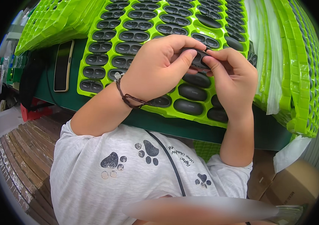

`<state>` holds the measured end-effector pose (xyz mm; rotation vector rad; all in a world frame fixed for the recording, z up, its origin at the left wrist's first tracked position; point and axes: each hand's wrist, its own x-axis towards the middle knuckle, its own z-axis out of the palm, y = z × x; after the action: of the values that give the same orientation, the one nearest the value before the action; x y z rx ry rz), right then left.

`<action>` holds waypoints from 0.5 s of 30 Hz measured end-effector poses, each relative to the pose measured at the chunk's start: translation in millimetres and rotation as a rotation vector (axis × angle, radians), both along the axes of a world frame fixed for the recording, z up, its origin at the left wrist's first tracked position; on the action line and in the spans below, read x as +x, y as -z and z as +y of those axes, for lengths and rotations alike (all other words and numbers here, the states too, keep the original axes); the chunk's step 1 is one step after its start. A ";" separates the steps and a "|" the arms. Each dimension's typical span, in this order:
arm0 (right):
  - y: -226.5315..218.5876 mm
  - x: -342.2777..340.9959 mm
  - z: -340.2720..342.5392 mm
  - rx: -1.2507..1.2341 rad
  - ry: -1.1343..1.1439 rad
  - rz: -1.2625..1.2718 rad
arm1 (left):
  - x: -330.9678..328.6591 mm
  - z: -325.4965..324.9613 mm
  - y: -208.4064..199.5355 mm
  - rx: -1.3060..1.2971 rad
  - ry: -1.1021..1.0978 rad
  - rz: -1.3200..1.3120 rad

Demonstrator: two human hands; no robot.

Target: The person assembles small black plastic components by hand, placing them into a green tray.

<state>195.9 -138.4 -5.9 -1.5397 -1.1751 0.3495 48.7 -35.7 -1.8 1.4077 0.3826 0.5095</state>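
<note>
Both my hands are over a bright green moulded tray [206,31] that holds rows of black oval earbud-case parts. My left hand [153,69] pinches a black earbud case [197,60] between thumb and fingers, from its left side. On its right end, the thumb and forefinger of my right hand [236,75] grip the same piece. Its upper face shows a dark hollow, while the fingers hide much of the rest. Under the hands lie smooth rounded black cases [188,107]. Elsewhere in the tray, pieces with two hollows [134,36] face up.
Stacked green trays stand at the left [60,24] and at the right [301,75], the latter with white sheets [275,56] between layers. A phone [63,65] lies on the dark green table [47,84]. Below right is a cardboard box [294,185]; flattened cardboard [26,161] is stacked lower left.
</note>
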 end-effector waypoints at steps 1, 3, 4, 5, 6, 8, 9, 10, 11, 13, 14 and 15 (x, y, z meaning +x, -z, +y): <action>0.8 -0.6 0.1 -0.001 -0.001 0.002 | 0.5 -1.4 -0.2 0.022 -0.015 0.002; 4.4 -1.8 1.2 0.000 0.007 -0.102 | 2.3 -3.8 1.3 0.042 -0.028 0.005; 4.7 -2.6 1.7 -0.001 0.008 -0.101 | 3.3 -5.3 2.8 0.042 -0.055 0.002; 4.1 -3.9 2.6 0.024 0.017 -0.218 | 3.8 -6.6 3.1 0.044 -0.084 0.001; 3.9 -5.2 3.3 0.049 0.025 -0.336 | 4.4 -8.2 2.8 0.044 -0.084 0.003; 4.7 -7.9 3.2 0.049 0.040 -0.355 | 5.7 -11.5 2.4 0.077 -0.150 0.006; 5.2 -9.5 2.8 0.049 0.056 -0.376 | 6.4 -12.4 2.5 0.077 -0.151 0.009; 4.4 -11.6 2.3 0.049 0.054 -0.373 | 7.1 -12.9 2.3 0.095 -0.165 0.021; 2.4 -14.1 1.3 0.047 0.078 -0.404 | 7.1 -13.5 2.1 0.114 -0.178 0.032; 1.9 -14.7 0.6 0.048 0.101 -0.432 | 5.2 -14.9 -0.7 0.124 -0.176 0.026; 2.4 -10.8 1.3 0.094 0.082 -0.468 | 6.0 -14.9 -2.8 0.133 -0.171 0.014; 2.4 -7.0 1.3 0.140 0.062 -0.503 | 6.2 -14.1 -5.6 0.136 -0.168 0.013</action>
<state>188.8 -137.0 -8.3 -1.5819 -1.4962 -0.1742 54.9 -49.8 3.9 1.5183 0.4866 0.6740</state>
